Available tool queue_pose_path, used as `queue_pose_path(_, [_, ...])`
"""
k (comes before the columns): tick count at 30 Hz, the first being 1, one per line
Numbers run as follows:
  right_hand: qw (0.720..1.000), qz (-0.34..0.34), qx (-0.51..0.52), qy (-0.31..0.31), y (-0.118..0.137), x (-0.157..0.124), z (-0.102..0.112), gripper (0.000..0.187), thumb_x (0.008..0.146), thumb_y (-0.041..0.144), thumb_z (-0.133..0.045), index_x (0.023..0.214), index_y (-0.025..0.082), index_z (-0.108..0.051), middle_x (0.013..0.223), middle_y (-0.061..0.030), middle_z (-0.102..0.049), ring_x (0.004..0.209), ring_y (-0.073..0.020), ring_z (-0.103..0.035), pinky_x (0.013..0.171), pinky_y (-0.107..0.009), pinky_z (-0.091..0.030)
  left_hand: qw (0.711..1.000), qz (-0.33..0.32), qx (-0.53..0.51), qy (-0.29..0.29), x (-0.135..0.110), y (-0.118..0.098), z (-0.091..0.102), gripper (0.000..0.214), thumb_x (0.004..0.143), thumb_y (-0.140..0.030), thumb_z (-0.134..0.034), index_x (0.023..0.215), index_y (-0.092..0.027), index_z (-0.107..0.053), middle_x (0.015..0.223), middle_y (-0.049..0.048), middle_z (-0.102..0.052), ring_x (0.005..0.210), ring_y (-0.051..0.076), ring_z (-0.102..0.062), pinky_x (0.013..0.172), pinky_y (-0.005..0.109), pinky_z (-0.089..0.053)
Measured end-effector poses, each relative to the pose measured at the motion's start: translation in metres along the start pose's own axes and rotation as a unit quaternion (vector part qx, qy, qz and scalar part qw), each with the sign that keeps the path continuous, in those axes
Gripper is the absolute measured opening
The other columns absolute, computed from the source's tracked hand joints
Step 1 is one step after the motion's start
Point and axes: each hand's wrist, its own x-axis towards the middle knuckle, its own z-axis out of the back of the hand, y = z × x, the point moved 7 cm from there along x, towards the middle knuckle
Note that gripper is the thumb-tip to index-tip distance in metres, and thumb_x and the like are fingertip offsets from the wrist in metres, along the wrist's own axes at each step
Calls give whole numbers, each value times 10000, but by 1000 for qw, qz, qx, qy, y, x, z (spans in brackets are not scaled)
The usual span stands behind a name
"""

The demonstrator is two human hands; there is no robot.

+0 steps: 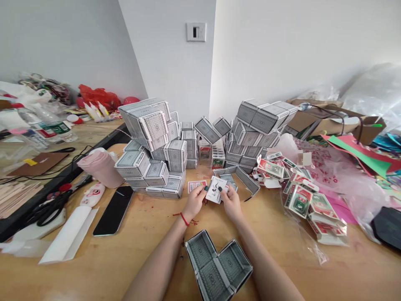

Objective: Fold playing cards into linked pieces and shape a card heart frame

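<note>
While clamped together on a playing card [213, 191]: gripping at dial centre, out over the desk [147, 259], white face up with a black figure showing; single or stacked, cannot tell.
Left hand [196, 201]: pinching from 8 o'clock, dark-nailed thumb on top, red bracelet [184, 219] round the wrist.
Right hand [231, 202]: pinching too, from 4 o'clock.
Red-bordered card [193, 184]: lying flat at 10 o'clock, just beside the left fingers.
Patterned strips [247, 180]: standing at 2 o'clock, bent into an angled frame.
Three-celled tray [211, 278]: down at 6 o'clock, between the forearms, open side up, grey pattern inside.
Left stack [177, 154]: piled high at 10 o'clock, grey boxes galore.
Right stack [260, 115]: towering between 1 and 2.
V-shaped piece [208, 130]: perched at 12 o'clock, over red and green packs [218, 161].
Loose card boxes [300, 200]: heaped at 3 o'clock, flaps gaping.
Phone [113, 211]: flat at 9 o'clock, screen dark, with black-handled scissors [55, 203] farther out.
</note>
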Motion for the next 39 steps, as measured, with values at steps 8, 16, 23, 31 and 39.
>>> queue_pose_path(8, [1000,-5,-9,10,-4,-3,-1,296,756,457,-544,883,196,-483,808,-56,-644,723,-200,-604,656,-328,-500,999,-11,51,14,2,-7,3,257,774,-338,-465,599,-153,-498,558,-8,-471,556,112,-424,515,223,-324])
queue_pose_path(16, [999,-11,-6,34,-1,-6,-4,268,756,436,-551,857,195,-488,786,-50,-639,691,-191,-598,627,-317,-495,996,-31,82,7,0,-8,3,228,784,-301,-440,598,-169,-427,560,-24,-423,548,107,-388,518,222,-305])
queue_pose_path(23, [998,-9,-43,37,-2,-6,-3,231,764,429,-535,793,212,-461,674,2,-577,533,-137,-524,462,-240,-421,981,-84,171,-36,-8,-19,-2,213,823,-270,-377,629,-186,-398,596,-18,-435,568,119,-388,551,237,-285])
queue_pose_path(31, [999,-31,-22,38,-4,-6,-6,246,769,445,-524,844,224,-446,638,18,-552,424,-120,-479,374,-246,-405,976,-92,194,-43,-9,-20,0,300,823,-283,-388,542,-182,-366,526,-23,-395,529,115,-368,524,237,-257])
queue_pose_path(39, [997,-35,-47,53,-10,-6,-8,232,771,439,-514,829,221,-459,624,10,-551,432,-127,-487,378,-249,-415,978,-98,173,-61,-8,-22,3,168,818,-268,-417,777,-168,-546,737,32,-575,671,144,-503,615,239,-357])
